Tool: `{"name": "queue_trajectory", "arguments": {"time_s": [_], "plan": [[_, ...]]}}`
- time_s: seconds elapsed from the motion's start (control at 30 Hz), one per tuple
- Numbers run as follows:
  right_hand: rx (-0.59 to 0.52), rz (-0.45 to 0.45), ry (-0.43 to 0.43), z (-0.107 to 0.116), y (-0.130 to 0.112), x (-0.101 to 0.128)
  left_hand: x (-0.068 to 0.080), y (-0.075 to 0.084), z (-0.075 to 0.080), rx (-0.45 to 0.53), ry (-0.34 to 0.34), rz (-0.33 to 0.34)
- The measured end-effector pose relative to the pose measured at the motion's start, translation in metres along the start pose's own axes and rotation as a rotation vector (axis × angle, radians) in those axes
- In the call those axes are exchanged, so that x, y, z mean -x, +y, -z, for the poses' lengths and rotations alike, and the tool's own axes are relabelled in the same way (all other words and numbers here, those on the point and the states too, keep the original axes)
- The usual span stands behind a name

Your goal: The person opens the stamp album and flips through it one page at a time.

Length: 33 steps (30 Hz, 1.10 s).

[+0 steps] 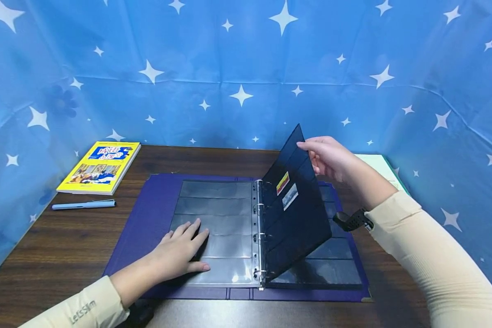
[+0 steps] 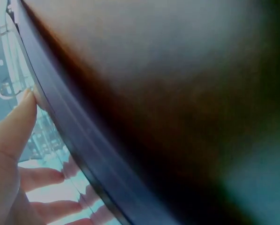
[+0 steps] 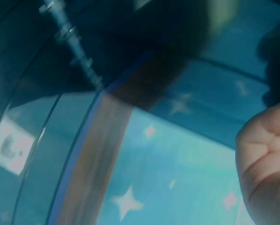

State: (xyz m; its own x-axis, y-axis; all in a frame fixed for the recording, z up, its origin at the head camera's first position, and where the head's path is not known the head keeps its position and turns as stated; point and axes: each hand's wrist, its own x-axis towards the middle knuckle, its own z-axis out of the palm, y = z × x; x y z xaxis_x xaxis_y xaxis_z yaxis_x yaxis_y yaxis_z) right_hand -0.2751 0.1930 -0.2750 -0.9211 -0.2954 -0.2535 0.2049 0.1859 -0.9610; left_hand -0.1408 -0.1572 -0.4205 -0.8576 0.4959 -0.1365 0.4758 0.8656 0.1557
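Note:
A purple ring binder (image 1: 137,228) lies spread on the table, with black pocketed pages on metal rings (image 1: 261,237). My right hand (image 1: 330,157) pinches the upper outer corner of one black album page (image 1: 299,218), which stands tilted up from the rings. Two stamps show on that page, a red-and-yellow one (image 1: 283,183) and a grey one (image 1: 289,197). My left hand (image 1: 180,253) rests with fingers spread on the left-hand clear-pocket page (image 1: 229,223). In the left wrist view its fingers (image 2: 41,178) touch the glossy sheet. A pale stamp (image 3: 12,146) appears in the right wrist view.
A yellow book (image 1: 100,168) lies at the back left of the wooden table (image 1: 197,159), with a light blue pen (image 1: 84,205) in front of it. Behind the right arm is a pale green-edged sheet or pad (image 1: 381,168). A blue star-patterned curtain (image 1: 246,59) surrounds the table.

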Motion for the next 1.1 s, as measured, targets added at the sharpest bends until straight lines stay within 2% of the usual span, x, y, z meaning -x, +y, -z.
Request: {"name": "queue_trajectory", "arguments": {"time_s": [0.2, 0.37, 0.5, 0.57, 0.67, 0.77, 0.83, 0.9, 0.97, 1.03, 1.1], "plan": [[-0.021, 0.044, -0.001, -0.041, -0.016, -0.012, -0.002, 0.0, 0.001, -0.006, 0.013, -0.017], [-0.014, 0.048, -0.043, -0.067, -0.023, -0.022, -0.003, -0.001, 0.004, -0.002, 0.009, -0.012], [-0.001, 0.055, -0.075, -0.081, -0.027, -0.028, -0.009, -0.003, 0.016, 0.079, 0.021, -0.01], [0.003, 0.055, -0.078, -0.086, -0.027, -0.031, -0.016, -0.002, 0.031, 0.194, 0.053, -0.008], [0.014, 0.053, -0.062, -0.09, -0.028, -0.033, -0.028, 0.008, 0.066, 0.433, 0.134, -0.007], [0.032, 0.052, -0.049, -0.094, -0.029, -0.035, -0.038, 0.027, 0.106, 0.681, 0.183, 0.021], [0.05, 0.051, -0.042, -0.095, -0.03, -0.035, -0.045, 0.042, 0.128, 0.783, 0.173, 0.028], [0.058, 0.047, -0.036, -0.096, -0.03, -0.035, -0.052, 0.057, 0.144, 0.842, 0.123, 0.044], [0.067, 0.046, -0.028, -0.096, -0.032, -0.035, -0.059, 0.069, 0.154, 0.834, 0.072, 0.044], [0.075, 0.049, -0.019, -0.095, -0.032, -0.034, -0.065, 0.079, 0.159, 0.822, 0.041, 0.043], [0.084, 0.061, -0.011, -0.092, -0.032, -0.033, -0.069, 0.086, 0.16, 0.807, 0.04, 0.036]]}}
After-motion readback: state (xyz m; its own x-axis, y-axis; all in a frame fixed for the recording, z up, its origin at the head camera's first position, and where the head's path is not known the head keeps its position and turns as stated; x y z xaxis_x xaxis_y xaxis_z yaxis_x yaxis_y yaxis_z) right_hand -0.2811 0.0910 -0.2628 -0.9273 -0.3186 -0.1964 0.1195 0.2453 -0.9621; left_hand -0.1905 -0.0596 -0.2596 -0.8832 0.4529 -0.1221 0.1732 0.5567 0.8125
